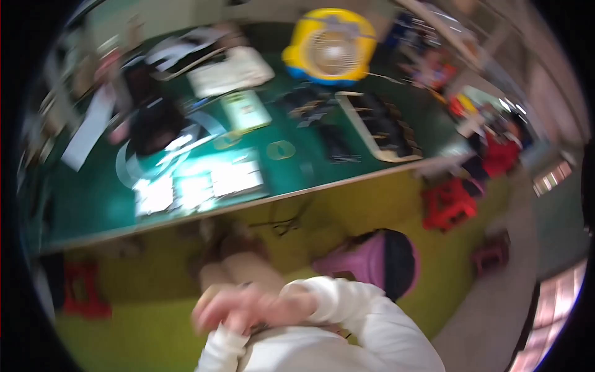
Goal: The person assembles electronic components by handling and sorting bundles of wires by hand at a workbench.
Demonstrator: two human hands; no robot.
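Both of my hands are close together in front of my waist, away from the table, and smeared by motion. My right hand comes across from the right and overlaps my left hand near the left cuff. Which fingers belong to which hand is hard to tell, and nothing can be made out in them. White sleeves cover both forearms. Beyond them is a green-topped table with shiny clear-wrapped packs near its front edge.
On the table are a yellow-and-blue fan, a tray of dark pieces, a light green box and a white cloth-like item. A pink stool and a red stool stand on the yellow-green floor. A dark-haired person leans over the table's left side.
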